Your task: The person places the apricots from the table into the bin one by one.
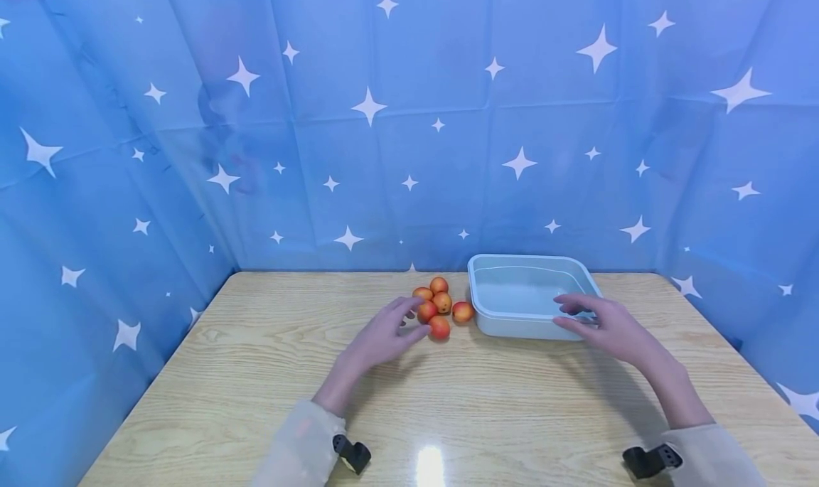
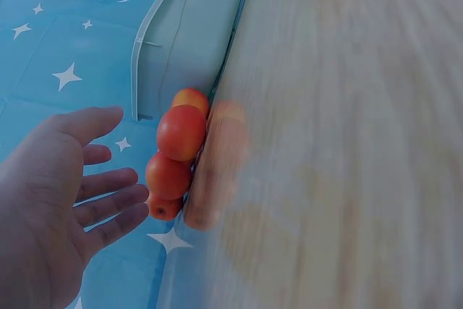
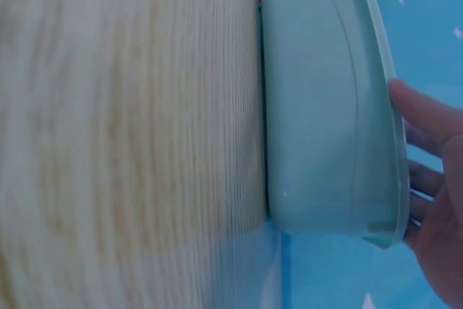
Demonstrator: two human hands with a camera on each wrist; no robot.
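Left fingers [image 2: 108, 184] spread, empty, by round fruit [image 2: 181, 132]; right fingers [image 3: 423, 176] astride tub [image 3: 311, 106], hold unclear.

Left hand [image 2: 54, 197], fingers apart, palm showing, beside clustered red-orange fruits [image 2: 181, 132] on wood-grain tabletop [image 2: 333, 142]; fingertip contact unclear. Pale bluish bin [image 2: 195, 41] just past the fruits. Blue star-printed cloth [image 2: 43, 52] behind.

Glare spots the tabletop [image 1: 505, 402] in the bright head view; dimmer wrist views blur it.
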